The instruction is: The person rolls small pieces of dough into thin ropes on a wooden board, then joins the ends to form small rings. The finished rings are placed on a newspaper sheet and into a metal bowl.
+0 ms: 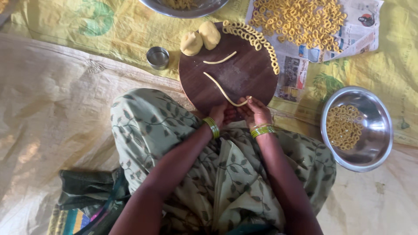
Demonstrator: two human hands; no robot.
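Board (244, 78), round, on yellow floor cloth (392, 65); right hand (256, 112) pinches dough rope (223, 90); left hand (223, 115) curled, grip unclear.

This is a home floor set up for making snacks by hand, not a fitted kitchen. The person sits on the floor, which is covered with a pale woven plastic sheet (52, 113) and, farther off, a yellow printed cloth (109, 26). A round dark wooden board (244, 74) lies on the ground in front of the knees as the worktop. Sheets of newspaper (300, 65) spread at the far right carry many small yellow dough rings (296, 19), and a round steel bowl (379, 130) at the right holds more rings. A small steel cup (157, 57) stands beside the board.
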